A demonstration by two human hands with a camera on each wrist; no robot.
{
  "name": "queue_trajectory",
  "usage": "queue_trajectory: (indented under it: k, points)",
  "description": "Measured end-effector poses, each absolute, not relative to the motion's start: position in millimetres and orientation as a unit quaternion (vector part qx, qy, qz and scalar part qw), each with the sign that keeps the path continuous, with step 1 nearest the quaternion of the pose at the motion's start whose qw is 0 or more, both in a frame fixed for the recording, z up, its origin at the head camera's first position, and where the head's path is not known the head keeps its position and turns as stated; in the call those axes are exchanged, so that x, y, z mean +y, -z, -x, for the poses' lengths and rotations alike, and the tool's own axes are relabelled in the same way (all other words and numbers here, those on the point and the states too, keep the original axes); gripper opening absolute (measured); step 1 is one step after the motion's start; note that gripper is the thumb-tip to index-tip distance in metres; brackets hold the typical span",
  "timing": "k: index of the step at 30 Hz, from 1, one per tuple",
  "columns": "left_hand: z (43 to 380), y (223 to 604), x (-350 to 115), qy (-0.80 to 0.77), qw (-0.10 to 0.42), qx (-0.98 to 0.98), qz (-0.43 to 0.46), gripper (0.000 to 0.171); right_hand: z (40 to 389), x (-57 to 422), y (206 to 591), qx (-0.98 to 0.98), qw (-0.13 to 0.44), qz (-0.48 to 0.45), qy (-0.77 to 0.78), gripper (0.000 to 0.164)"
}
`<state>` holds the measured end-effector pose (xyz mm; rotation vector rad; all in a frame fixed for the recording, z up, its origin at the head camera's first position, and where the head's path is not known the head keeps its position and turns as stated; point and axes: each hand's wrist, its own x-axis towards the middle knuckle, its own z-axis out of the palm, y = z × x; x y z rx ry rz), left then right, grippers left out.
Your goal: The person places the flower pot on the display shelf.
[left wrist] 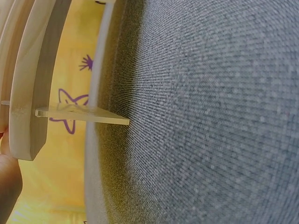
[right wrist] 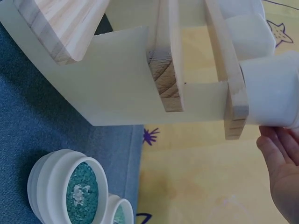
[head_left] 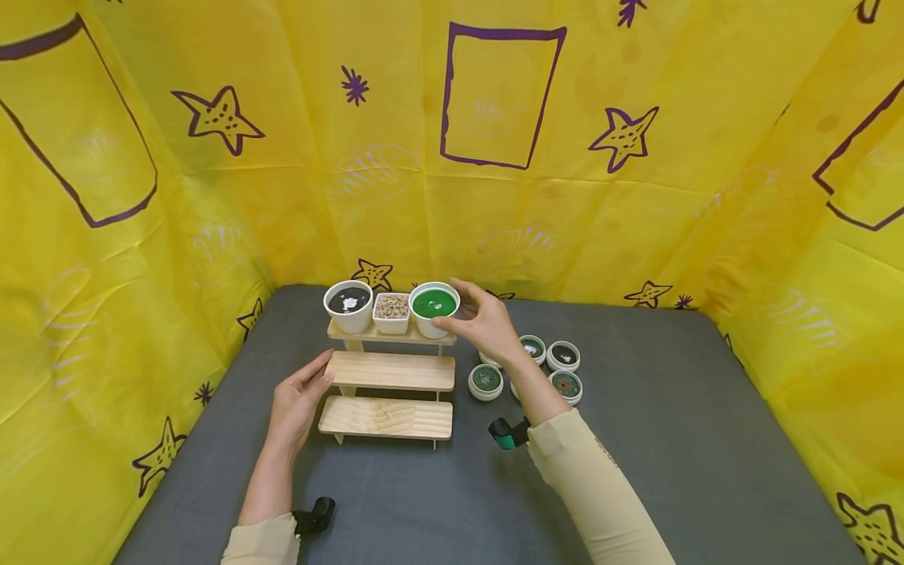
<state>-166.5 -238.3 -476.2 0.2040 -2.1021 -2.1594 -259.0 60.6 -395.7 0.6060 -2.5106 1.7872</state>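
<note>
A: Where to look for the green cup [head_left: 432, 311]?

B: Up on the top shelf [head_left: 388, 337] of the wooden stand [right wrist: 124, 79], at the right end. Seems to sit flat on the wood.

A: Held by anything?

B: Yes, by the right hand [head_left: 487, 323], thumb on the front and fingers round the right side.

A: Heavy or light?

B: Probably light, but a bit heavier with the green stuff [head_left: 432, 300] inside. Likely hard and smooth, so maybe a little slippery. Might crack if dropped. Cannot tell china from plastic, or wet filling from dry.

A: Best place to hold?

B: By the side walls, just under the rim, thumb across from fingers. Better kept level, to spill nothing.

A: And the left hand [head_left: 297, 402]?

B: Lower down, pinching the left end of the middle shelf [head_left: 395, 370].

A: What else?

B: Beside the green cup, a square pot of little stones [head_left: 391, 310], then a dark cup [head_left: 349, 310]. Right of the stand, on the grey table [head_left: 671, 439], small round pots [head_left: 486, 380], some partly hidden behind the right arm [head_left: 540, 388]. Behind everything, a yellow cloth [head_left: 600, 235].
</note>
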Motion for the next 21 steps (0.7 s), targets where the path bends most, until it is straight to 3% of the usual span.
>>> queue_trajectory:
  k: [21]
  points:
    - [167.0, 478.9, -239.0, 0.707, 0.067, -0.701, -0.068, 0.050, 253.6, 77.9, 411.0, -0.798, -0.005, -0.182, -0.575, 0.079]
